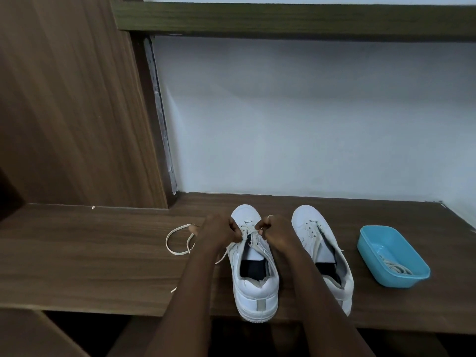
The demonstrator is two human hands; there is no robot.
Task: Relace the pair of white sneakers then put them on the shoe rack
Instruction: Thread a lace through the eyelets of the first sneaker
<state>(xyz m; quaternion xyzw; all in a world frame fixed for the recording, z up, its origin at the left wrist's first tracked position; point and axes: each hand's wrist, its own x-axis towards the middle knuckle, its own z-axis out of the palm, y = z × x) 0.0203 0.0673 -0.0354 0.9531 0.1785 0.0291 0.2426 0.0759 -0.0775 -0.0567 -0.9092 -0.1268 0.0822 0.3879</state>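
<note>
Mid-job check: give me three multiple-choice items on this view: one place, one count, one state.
1. The blue tub sits: A left of the left sneaker; B right of the right sneaker; C between them.
2. Sneakers on the shelf: A one; B two; C three.
3. The left hand and right hand: A lie flat; B lift the tub; C pinch the left sneaker's lace.
Key: B, tub is beyond the right sneaker; B, two stand side by side; C, both pinch lace over its tongue.

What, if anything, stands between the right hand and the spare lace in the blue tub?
The unlaced sneaker stands between the right hand and the blue tub holding the spare lace. It is low, so reaching over it looks possible.
</note>
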